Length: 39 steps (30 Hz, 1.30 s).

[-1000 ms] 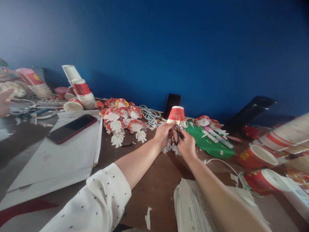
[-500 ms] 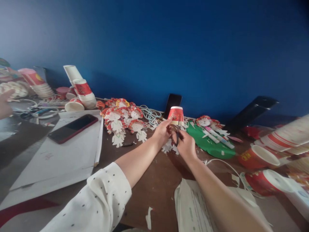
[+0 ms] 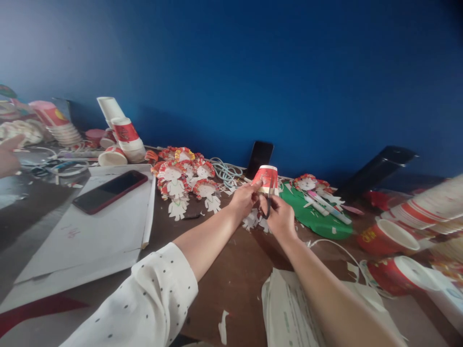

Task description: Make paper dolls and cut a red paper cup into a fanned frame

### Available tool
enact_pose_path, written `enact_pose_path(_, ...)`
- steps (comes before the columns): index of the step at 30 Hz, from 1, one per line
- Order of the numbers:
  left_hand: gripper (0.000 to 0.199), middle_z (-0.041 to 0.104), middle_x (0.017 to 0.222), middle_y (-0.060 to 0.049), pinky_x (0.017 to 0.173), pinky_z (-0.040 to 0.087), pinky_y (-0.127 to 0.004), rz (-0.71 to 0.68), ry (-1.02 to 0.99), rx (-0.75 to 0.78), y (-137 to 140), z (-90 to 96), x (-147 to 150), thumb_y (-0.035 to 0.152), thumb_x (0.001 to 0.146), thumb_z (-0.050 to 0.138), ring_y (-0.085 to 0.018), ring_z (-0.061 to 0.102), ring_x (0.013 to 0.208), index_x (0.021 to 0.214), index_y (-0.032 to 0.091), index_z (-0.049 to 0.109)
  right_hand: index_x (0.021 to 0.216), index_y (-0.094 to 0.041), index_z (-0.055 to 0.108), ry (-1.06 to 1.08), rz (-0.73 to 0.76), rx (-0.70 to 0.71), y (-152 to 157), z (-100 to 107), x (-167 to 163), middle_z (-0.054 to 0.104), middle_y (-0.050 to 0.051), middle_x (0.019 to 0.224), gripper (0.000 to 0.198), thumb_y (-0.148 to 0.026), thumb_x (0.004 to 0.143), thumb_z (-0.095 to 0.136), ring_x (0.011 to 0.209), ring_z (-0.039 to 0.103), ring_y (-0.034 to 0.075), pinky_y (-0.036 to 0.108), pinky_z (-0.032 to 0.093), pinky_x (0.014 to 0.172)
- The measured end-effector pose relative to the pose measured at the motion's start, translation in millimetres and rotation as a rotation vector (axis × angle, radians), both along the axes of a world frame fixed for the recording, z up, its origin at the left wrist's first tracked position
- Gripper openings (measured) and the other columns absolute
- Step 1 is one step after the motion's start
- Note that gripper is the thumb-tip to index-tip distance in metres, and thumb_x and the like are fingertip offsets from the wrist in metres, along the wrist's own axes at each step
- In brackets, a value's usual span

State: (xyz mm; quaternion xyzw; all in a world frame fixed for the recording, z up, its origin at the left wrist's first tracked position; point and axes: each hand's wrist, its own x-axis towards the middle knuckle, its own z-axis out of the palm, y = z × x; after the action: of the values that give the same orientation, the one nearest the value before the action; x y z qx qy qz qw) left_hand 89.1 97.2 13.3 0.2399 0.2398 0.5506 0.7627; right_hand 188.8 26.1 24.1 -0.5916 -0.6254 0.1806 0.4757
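Observation:
My left hand (image 3: 244, 198) is closed on the side of a red and white paper cup (image 3: 266, 176), thumb against its wall. In my right hand (image 3: 280, 216) is a pair of scissors (image 3: 269, 204) with dark handles; the blades point up against the front of the cup. Whether they cut into the wall is too small to tell. Below my hands, white paper cut-outs (image 3: 253, 220) lie on the brown table (image 3: 231, 270). Left of my hands is a pile of paper dolls (image 3: 175, 180) with red frilled heads.
A phone (image 3: 110, 192) lies on white sheets (image 3: 79, 241) at left. Another phone (image 3: 261, 156) leans on the blue wall. Markers (image 3: 327, 207) rest on green paper (image 3: 307, 219). Paper cups (image 3: 392, 236) stand at right, a cup stack (image 3: 125, 135) at left. Another person's hand (image 3: 9, 156) shows far left.
The cup has moved slightly down and to the right in view, with its upper end tilted a little. Both hands keep hold, and the scissors have shifted slightly with them.

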Motion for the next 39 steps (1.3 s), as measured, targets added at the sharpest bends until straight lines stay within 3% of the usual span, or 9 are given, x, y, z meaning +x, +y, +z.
enact_pose_path(7, 0.019, 0.056, 0.055, 0.001, 0.043, 0.034, -0.021, -0.006, -0.013, 0.003, -0.5, -0.3, 0.7, 0.024, 0.068, 0.076, -0.005, 0.043, 0.042, 0.069, 0.013, 0.06, 0.068, -0.017, 0.063, -0.08, -0.018, 0.044, -1.2, -0.3, -0.9, 0.061, 0.001, 0.061, 0.036, -0.05, 0.083, 0.057, 0.056, 0.05, 0.012, 0.021, 0.036, 0.054)
enact_pose_path(17, 0.02, 0.056, 0.054, 0.001, 0.05, 0.04, -0.021, -0.001, -0.008, -0.032, -0.4, 2.1, -3.4, 0.026, 0.069, 0.076, -0.007, 0.049, 0.046, 0.07, 0.014, 0.06, 0.073, -0.016, 0.066, -0.051, 0.002, 0.041, -1.9, 2.6, -1.7, 0.063, 0.002, 0.063, 0.037, -0.051, 0.082, 0.057, 0.055, 0.051, 0.012, 0.022, 0.037, 0.055)
enact_pose_path(25, 0.02, 0.06, 0.058, -0.001, 0.052, 0.041, -0.023, -0.028, -0.022, 0.075, 0.3, 4.3, -7.0, 0.027, 0.07, 0.074, -0.009, 0.051, 0.048, 0.071, 0.012, 0.061, 0.065, -0.016, 0.061, 0.13, 0.046, -0.01, -4.4, 7.1, -7.7, 0.059, 0.001, 0.057, 0.037, -0.051, 0.079, 0.06, 0.052, 0.049, 0.012, 0.022, 0.037, 0.05)
enact_pose_path(33, 0.027, 0.06, 0.062, -0.003, 0.054, 0.04, -0.024, -0.039, 0.045, 0.069, 0.8, 5.7, -10.6, 0.031, 0.066, 0.078, -0.01, 0.053, 0.051, 0.072, 0.011, 0.061, 0.062, -0.017, 0.061, 0.366, 0.035, -0.131, -5.4, 13.2, -11.5, 0.058, 0.0, 0.053, 0.039, -0.054, 0.073, 0.066, 0.047, 0.051, 0.012, 0.023, 0.04, 0.045)
enact_pose_path(39, 0.026, 0.058, 0.06, -0.001, 0.057, 0.04, -0.024, 0.001, 0.049, 0.04, 2.2, 6.9, -12.6, 0.029, 0.065, 0.078, -0.009, 0.052, 0.052, 0.069, 0.012, 0.059, 0.064, -0.017, 0.064, 0.402, 0.058, -0.154, -4.7, 15.5, -9.0, 0.057, 0.0, 0.051, 0.038, -0.053, 0.072, 0.067, 0.044, 0.051, 0.011, 0.022, 0.041, 0.044)
